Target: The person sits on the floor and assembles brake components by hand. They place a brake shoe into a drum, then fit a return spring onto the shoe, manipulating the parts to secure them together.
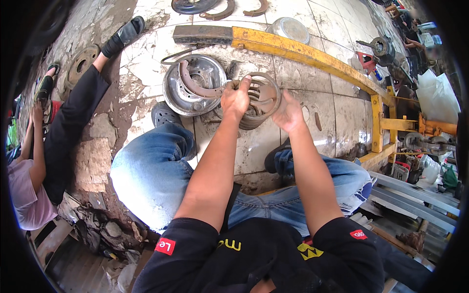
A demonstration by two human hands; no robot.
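Note:
Between my knees a rusty round metal part (249, 121), drum-like with a raised rim and ribs or slots inside, stands tilted above the tiles. My left hand (236, 99) is closed on its left edge, thumb up by the rim. Along the right side lies my right hand (288, 115), slightly blurred, its fingers stretched out and seemingly touching the rim. Just left, a curved brake shoe (190, 84) rests over a dished metal backing plate (171, 93); one end of the shoe reaches my left hand, and I cannot tell if it is held too.
A yellow steel frame (298, 56) runs across the far side and down the right. Beyond it sits a round metal cover (289, 30); more curved shoes (256, 9) lie at the far edge. A person in black trousers (78, 117) sits at left. Metal bars (415, 195) lie at right.

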